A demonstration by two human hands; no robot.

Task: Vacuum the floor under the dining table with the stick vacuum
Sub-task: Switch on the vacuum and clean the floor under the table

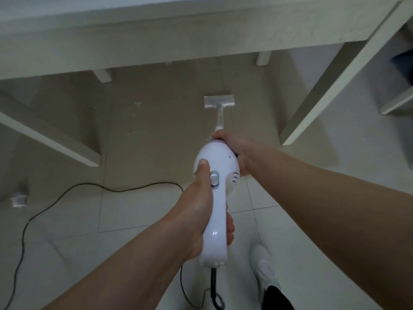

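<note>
Both hands clamp the white stick vacuum point(215, 157): left hand point(201, 209) round the handle, right hand point(238, 153) on the body. Its floor head point(219, 102) sits on tile under the dining table point(156, 43), with open floor either side up to the table legs point(335, 86). Markings on the grey switch point(214, 177) are too blurred to read.

A home, by the look of it — a dining corner. A pale table point(156, 41) stands on plain square legs point(330, 90) over a floor point(134, 220) of large glossy tiles. A black cord point(116, 190) trails loose across the tiles, and a small white household vacuum point(214, 157) reaches under the table.
</note>
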